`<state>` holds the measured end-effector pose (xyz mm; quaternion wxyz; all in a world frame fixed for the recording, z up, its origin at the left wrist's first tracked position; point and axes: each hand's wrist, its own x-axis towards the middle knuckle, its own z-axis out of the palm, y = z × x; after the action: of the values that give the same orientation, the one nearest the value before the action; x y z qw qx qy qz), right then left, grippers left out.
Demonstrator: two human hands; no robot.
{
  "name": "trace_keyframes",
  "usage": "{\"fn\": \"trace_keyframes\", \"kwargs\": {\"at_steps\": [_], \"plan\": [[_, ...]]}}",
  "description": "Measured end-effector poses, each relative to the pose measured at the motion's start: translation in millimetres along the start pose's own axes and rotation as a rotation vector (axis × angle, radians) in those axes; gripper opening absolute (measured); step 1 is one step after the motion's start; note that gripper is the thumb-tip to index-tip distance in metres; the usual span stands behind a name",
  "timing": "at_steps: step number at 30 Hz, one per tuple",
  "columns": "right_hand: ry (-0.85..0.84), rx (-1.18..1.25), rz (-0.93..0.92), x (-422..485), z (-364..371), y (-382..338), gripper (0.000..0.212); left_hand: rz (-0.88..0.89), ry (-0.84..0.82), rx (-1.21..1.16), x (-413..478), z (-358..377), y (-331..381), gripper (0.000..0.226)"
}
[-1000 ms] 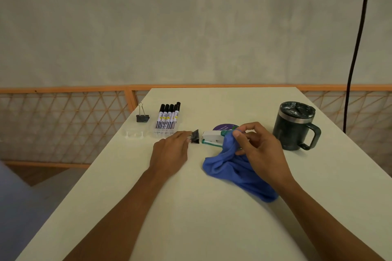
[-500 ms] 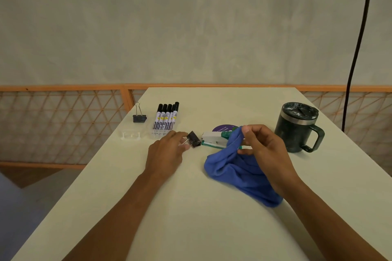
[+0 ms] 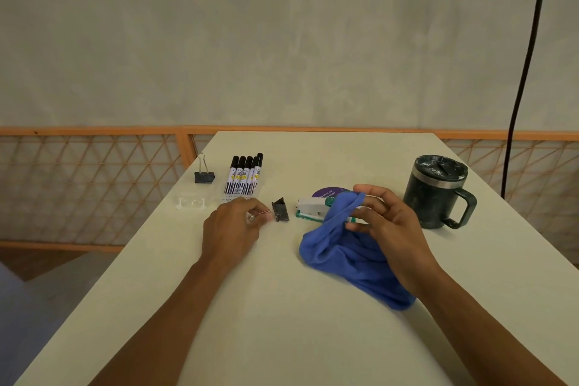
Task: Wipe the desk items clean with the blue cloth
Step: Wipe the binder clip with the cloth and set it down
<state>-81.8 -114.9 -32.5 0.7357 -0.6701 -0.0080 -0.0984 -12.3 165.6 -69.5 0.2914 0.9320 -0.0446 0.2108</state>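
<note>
Left hand (image 3: 232, 226) is laid knuckles-up on the pale matte table (image 3: 282, 338), fingertips pinched on the wire arms of the small black metal binder clip (image 3: 280, 209). Right hand (image 3: 388, 229) is curled, with a fold of the soft crumpled blue cloth (image 3: 341, 260) pinched between thumb and forefinger. The rest of the cloth is draped on the table at the left hand's 3 o'clock. The white-and-green stapler (image 3: 310, 208) is seen at the cloth's 11 o'clock, the dark lidded mug (image 3: 435, 194) at 2. Versus a second ago, the clip is turned and its wire arms are exposed.
</note>
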Motion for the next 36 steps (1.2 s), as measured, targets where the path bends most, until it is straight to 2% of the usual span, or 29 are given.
{"fn": "trace_keyframes", "kwargs": {"at_steps": [3,7,11,14,18,22,36], "plan": [[-0.005,-0.064,-0.069,-3.6,-0.9,-3.2,0.027,-0.027,0.037,-0.118,-0.4,-3.1,2.6,0.012],[0.029,-0.111,-0.123,-3.8,-0.8,-3.0,0.021,-0.037,-0.017,-0.391,-1.9,-4.1,13.9,0.014],[0.035,-0.060,-0.135,-3.3,3.7,1.3,0.012,-0.022,-0.018,-0.599,-13.8,-9.4,40.9,0.011],[-0.002,-0.040,-0.138,-3.3,5.9,7.5,0.011,0.033,-0.014,-0.618,-20.3,-12.2,51.8,0.008],[-0.062,-0.130,-0.197,-8.7,12.1,11.2,0.022,0.078,-0.035,-0.619,-23.9,-11.6,56.9,0.005],[-0.068,-0.190,-0.184,-9.7,15.6,15.0,0.014,0.116,-0.041,-0.600,-23.8,-8.1,57.7,0.005],[-0.052,-0.058,-0.145,-7.8,17.4,12.3,0.014,0.094,-0.134,-0.656,-18.8,-6.7,55.0,0.011]]}}
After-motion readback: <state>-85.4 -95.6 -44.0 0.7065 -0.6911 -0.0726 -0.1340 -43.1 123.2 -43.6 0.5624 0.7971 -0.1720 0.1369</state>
